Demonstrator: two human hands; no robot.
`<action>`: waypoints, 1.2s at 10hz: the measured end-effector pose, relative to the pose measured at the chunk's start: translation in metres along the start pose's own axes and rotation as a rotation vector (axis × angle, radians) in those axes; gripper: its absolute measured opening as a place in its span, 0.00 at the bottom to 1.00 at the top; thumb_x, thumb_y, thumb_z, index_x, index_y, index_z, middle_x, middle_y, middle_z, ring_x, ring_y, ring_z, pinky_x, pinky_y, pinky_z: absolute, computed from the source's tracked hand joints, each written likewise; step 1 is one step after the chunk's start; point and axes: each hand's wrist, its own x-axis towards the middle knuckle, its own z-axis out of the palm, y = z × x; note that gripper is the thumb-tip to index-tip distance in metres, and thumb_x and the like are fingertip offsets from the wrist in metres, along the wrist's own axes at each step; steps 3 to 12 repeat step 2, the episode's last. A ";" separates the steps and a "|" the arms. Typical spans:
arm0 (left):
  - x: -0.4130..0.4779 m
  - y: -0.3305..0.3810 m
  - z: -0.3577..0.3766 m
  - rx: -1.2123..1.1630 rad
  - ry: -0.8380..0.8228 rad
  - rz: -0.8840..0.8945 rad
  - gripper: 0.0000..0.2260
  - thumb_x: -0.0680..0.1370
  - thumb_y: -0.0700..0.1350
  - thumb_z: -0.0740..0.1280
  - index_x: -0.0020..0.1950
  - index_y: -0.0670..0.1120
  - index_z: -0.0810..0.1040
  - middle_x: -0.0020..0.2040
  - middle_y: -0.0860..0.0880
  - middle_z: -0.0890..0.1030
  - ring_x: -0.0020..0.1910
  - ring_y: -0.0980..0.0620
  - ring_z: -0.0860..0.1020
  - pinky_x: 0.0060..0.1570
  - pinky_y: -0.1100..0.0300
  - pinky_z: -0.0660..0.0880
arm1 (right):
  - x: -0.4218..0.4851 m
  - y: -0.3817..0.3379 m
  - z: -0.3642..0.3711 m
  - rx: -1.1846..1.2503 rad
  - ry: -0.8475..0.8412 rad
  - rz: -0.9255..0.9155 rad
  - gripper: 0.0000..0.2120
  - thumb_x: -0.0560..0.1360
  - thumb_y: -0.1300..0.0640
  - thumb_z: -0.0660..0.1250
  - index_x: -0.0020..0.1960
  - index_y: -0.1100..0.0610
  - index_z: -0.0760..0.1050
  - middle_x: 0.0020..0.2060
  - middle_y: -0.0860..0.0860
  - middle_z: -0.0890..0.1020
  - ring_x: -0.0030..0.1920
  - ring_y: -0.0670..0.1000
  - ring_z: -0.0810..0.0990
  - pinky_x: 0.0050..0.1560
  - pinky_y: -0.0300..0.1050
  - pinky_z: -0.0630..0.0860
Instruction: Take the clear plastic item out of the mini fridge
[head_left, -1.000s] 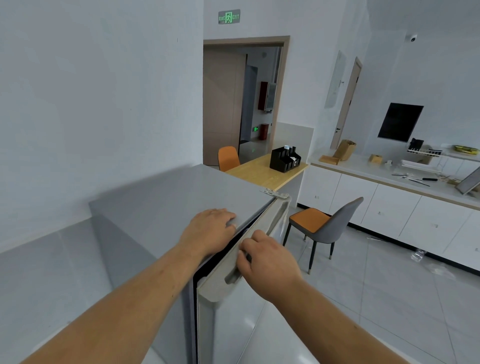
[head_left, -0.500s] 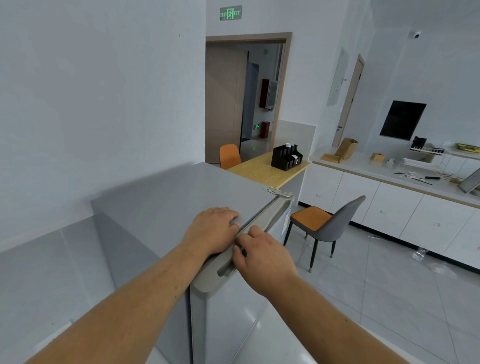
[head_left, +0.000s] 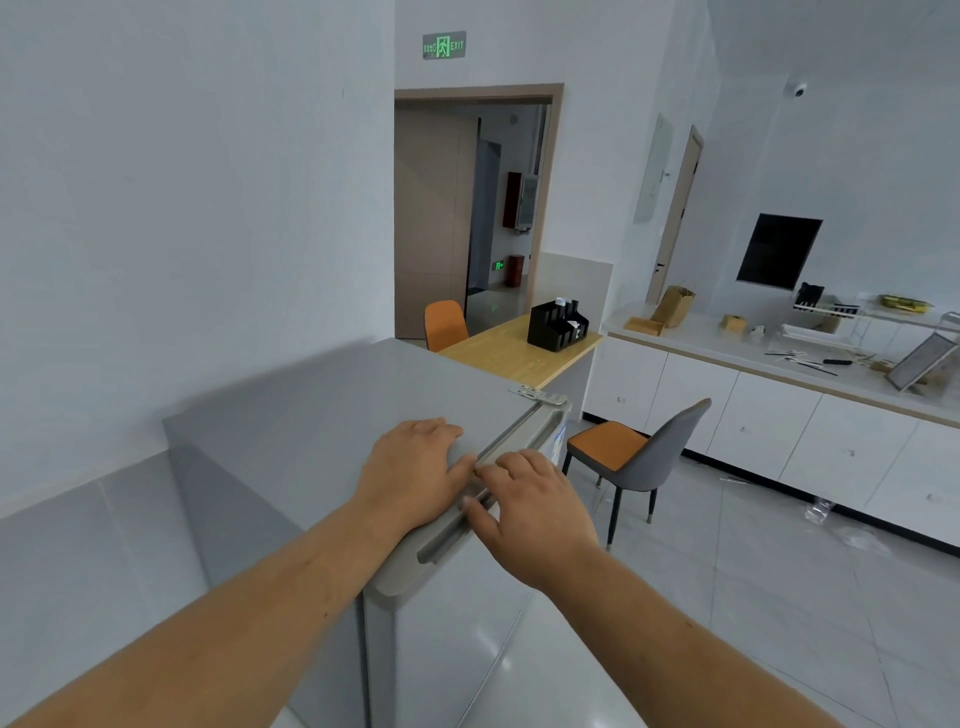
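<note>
The grey mini fridge stands against the left wall with its door shut against the body. My left hand lies flat on the front edge of the fridge top, fingers apart. My right hand rests on the door's top edge beside the recessed handle, fingers spread and holding nothing. The two hands almost touch. The inside of the fridge is hidden, so no clear plastic item shows there.
A grey chair with an orange seat stands just right of the fridge. Behind it are a wooden table with a black organiser, and a white counter with cabinets. A clear plastic bottle lies on the tiled floor.
The fridge door swung from ajar to fully shut. My right hand moved left with it, from curled in the handle to lying flat on the door's top edge. My left hand stayed put.
</note>
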 end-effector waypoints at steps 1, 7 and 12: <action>-0.004 0.010 -0.002 -0.009 -0.013 0.031 0.33 0.78 0.72 0.52 0.77 0.55 0.71 0.79 0.50 0.71 0.77 0.47 0.66 0.77 0.45 0.63 | -0.003 0.023 -0.006 -0.028 -0.007 0.066 0.33 0.80 0.31 0.43 0.76 0.47 0.65 0.75 0.52 0.70 0.79 0.56 0.57 0.79 0.57 0.53; -0.002 0.025 -0.002 0.025 -0.019 0.070 0.36 0.77 0.74 0.47 0.79 0.57 0.67 0.80 0.50 0.68 0.79 0.47 0.64 0.77 0.45 0.61 | -0.006 0.039 -0.016 -0.034 -0.007 0.119 0.35 0.80 0.28 0.39 0.80 0.45 0.59 0.80 0.52 0.63 0.82 0.56 0.50 0.80 0.57 0.46; -0.002 0.025 -0.002 0.025 -0.019 0.070 0.36 0.77 0.74 0.47 0.79 0.57 0.67 0.80 0.50 0.68 0.79 0.47 0.64 0.77 0.45 0.61 | -0.006 0.039 -0.016 -0.034 -0.007 0.119 0.35 0.80 0.28 0.39 0.80 0.45 0.59 0.80 0.52 0.63 0.82 0.56 0.50 0.80 0.57 0.46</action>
